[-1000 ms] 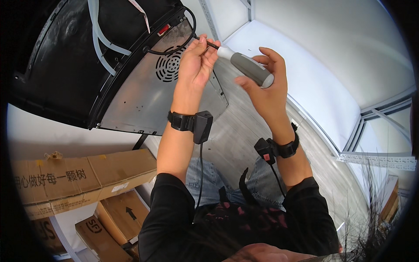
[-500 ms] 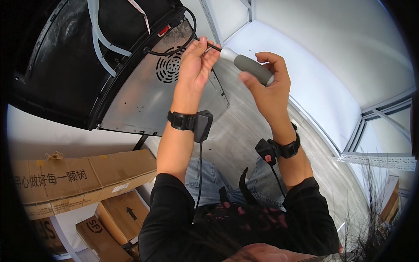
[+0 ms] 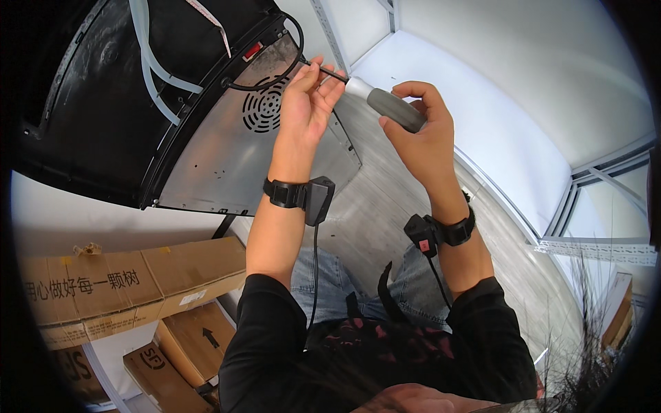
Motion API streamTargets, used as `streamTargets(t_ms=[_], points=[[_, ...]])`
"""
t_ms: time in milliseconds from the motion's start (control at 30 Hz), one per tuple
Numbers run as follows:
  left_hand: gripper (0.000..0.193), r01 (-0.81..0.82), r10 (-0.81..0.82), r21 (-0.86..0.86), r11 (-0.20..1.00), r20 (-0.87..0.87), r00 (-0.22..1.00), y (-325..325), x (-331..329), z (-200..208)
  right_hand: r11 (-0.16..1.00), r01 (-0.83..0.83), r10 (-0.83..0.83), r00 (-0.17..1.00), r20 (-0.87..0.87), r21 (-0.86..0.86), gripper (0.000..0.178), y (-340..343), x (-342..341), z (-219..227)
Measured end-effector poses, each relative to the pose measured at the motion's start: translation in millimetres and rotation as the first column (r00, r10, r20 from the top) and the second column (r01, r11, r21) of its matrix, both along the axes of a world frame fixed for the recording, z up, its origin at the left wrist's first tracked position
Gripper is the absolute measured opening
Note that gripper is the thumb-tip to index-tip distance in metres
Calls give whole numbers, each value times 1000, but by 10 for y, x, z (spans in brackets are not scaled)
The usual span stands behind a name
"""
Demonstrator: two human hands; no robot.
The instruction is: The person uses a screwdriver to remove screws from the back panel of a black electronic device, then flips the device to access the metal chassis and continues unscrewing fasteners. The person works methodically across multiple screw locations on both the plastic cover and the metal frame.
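Observation:
A screwdriver (image 3: 398, 110) with a grey handle, pale collar and dark shaft slants across the top middle. Its shaft end runs to the upper right edge of a metal panel (image 3: 213, 151) on a black machine casing (image 3: 82, 131); the tip is hidden at my fingers. My left hand (image 3: 306, 103) pinches the shaft between thumb and fingertips, palm up, in front of the panel. My right hand (image 3: 425, 131) curls round the handle's rear end, thumb on the near side and fingers on the far side. A black cable (image 3: 301, 41) loops just beside my left fingertips.
The panel has a round slotted vent (image 3: 265, 107), and a red switch (image 3: 253, 51) sits above it. Pale tubes (image 3: 146, 62) hang inside the casing. Cardboard boxes (image 3: 138, 275) stand at lower left. A white framed shelf (image 3: 475, 117) lies to the right.
My right hand has shifted slightly left along the handle, covering its butt end. My left hand keeps its pinch on the shaft. The view has moved a little.

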State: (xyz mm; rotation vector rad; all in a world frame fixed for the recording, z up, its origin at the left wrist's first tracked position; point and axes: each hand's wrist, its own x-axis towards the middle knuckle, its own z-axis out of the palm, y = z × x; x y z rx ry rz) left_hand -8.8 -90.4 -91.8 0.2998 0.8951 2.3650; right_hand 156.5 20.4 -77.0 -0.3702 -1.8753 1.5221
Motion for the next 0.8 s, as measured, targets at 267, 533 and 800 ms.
streamTargets(t_ms=[267, 533, 800], points=[[18, -115, 91, -195, 974, -127, 988, 13, 17, -13, 993, -94, 82, 984, 159, 67, 44, 20, -73, -273], [22, -138, 109, -212, 968, -140, 984, -51, -14, -4, 783, -299, 456, 872, 177, -546, 42, 123, -69, -132], [22, -176, 126, -344, 922, -162, 979, -11, 43, 52, 964, -221, 245, 953, 179, -146, 45, 7, -142, -376]])
